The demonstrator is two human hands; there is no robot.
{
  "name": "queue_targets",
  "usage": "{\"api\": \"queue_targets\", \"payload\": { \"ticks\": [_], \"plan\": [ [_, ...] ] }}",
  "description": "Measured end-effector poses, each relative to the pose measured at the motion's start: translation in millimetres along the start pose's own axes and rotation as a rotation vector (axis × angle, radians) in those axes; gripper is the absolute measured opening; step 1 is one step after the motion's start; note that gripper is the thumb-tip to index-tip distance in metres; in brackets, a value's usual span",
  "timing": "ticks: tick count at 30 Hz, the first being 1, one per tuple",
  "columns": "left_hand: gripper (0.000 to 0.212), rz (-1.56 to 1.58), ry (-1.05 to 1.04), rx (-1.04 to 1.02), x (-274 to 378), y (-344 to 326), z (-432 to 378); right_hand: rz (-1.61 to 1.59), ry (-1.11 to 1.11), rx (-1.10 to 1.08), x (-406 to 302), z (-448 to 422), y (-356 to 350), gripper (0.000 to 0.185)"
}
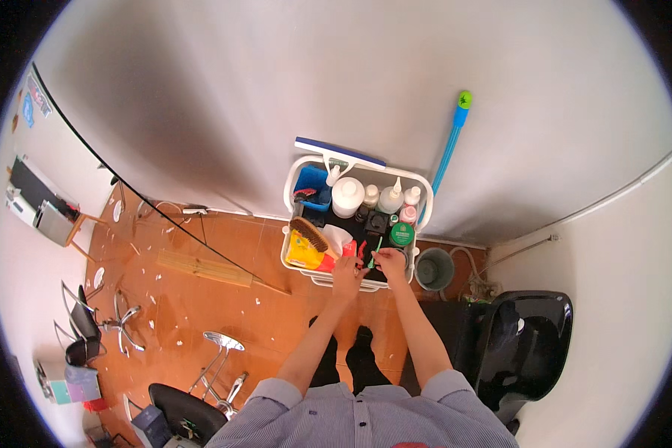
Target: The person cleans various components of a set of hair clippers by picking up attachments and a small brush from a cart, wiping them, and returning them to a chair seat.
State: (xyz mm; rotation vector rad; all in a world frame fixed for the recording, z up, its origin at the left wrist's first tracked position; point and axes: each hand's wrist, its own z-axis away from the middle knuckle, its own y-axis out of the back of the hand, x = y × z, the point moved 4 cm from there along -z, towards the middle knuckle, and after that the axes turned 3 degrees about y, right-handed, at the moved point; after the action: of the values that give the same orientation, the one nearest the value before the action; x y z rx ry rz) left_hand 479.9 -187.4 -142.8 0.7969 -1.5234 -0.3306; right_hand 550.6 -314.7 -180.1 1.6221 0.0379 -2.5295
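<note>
A white trolley holding salon-type supplies stands against the wall before me. On its top tray, my right hand pinches a thin green item, perhaps a hair clip, near its lower end. My left hand is just left of it, fingers bent over the front of the tray; what its fingertips touch is too small to tell. A red item lies between the hands. Left of them, a wooden-backed brush rests on a yellow and red tissue pack.
White bottles, a blue bin and a green-lidded tub crowd the tray. A squeegee lies across its back rim. Right are a blue pole, a grey bucket and a black basin. A wooden plank lies left.
</note>
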Motion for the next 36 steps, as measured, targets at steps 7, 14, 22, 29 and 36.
{"api": "queue_targets", "payload": {
  "ticks": [7, 14, 22, 29, 36],
  "plan": [
    [0.019, -0.23, 0.089, 0.035, -10, -4, 14, 0.784, 0.411, 0.078, 40, -29, -25, 0.021],
    [0.016, -0.126, 0.073, 0.091, 3, 0, 11, 0.715, 0.362, 0.056, 50, -34, -11, 0.017],
    [0.013, 0.213, 0.12, 0.347, 33, 63, 38, -0.056, 0.022, -0.281, -45, 54, -35, 0.017],
    [0.022, 0.454, 0.405, 0.336, -8, 161, 101, 0.183, 0.16, -0.753, -101, 138, -136, 0.024],
    [0.024, 0.352, 0.569, 0.811, -26, 295, 249, 0.292, 0.19, -1.06, -108, 273, -258, 0.021]
  ]
}}
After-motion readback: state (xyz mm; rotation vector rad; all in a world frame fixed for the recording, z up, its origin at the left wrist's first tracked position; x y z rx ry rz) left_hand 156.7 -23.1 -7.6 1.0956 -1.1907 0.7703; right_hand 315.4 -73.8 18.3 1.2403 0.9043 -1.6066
